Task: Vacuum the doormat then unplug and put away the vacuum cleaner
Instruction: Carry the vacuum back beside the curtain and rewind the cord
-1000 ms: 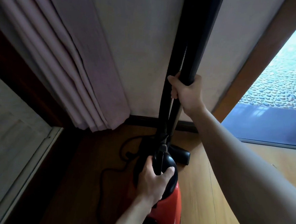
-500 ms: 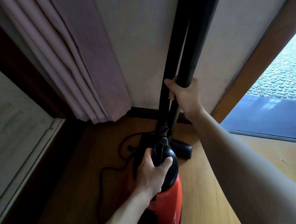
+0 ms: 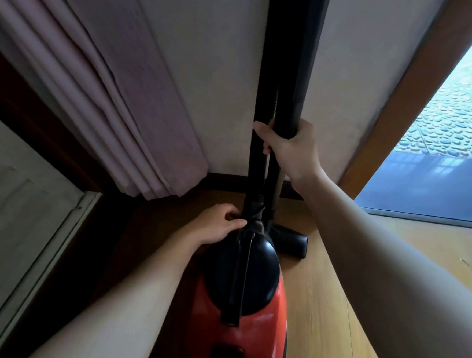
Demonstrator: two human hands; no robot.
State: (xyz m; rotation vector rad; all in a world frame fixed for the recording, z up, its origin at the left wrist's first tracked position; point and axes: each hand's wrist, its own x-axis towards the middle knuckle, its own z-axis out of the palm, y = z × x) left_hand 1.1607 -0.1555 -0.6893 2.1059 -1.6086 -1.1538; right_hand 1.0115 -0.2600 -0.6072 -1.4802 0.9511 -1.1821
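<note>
A red and black vacuum cleaner (image 3: 245, 305) stands on the wooden floor close to the wall. Its black wand (image 3: 298, 71) and ribbed hose (image 3: 258, 158) rise upright against the wall, and the black floor head (image 3: 291, 243) rests on the floor behind the body. My right hand (image 3: 293, 146) is closed around the wand and hose at mid height. My left hand (image 3: 217, 228) reaches to the left side of the hose joint on top of the body, fingers curled against it. A grey-blue doormat (image 3: 429, 186) lies in the doorway at the right.
A mauve curtain (image 3: 110, 86) hangs to the floor on the left. A dark baseboard (image 3: 223, 180) runs along the pale wall. A wooden door frame (image 3: 420, 88) borders the doorway, with pebbled paving (image 3: 462, 119) outside. A pale panel (image 3: 18, 197) fills the lower left.
My left hand has come off the black top of the vacuum body and moved forward and left to the hose joint. The view has dropped closer to the vacuum. My right hand keeps its grip.
</note>
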